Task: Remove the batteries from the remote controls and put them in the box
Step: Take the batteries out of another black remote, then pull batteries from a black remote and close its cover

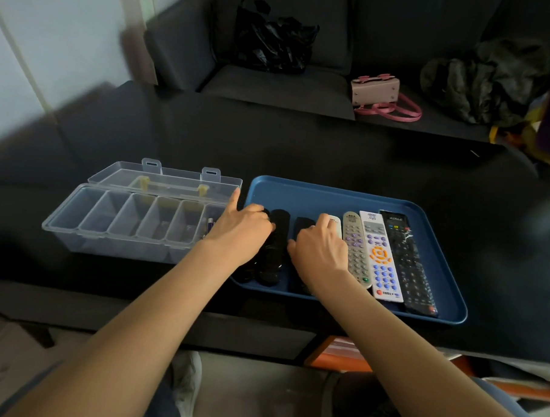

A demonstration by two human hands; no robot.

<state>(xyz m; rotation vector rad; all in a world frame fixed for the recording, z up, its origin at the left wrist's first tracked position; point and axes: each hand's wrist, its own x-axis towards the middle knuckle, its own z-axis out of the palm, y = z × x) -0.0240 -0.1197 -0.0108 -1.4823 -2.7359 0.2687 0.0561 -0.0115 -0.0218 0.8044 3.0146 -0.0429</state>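
Black remotes (273,249) lie under both hands (239,229).

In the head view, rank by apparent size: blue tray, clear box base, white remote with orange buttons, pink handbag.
1. blue tray
2. clear box base
3 and 4. white remote with orange buttons and pink handbag look similar; the handbag sits farther away, so unranked.
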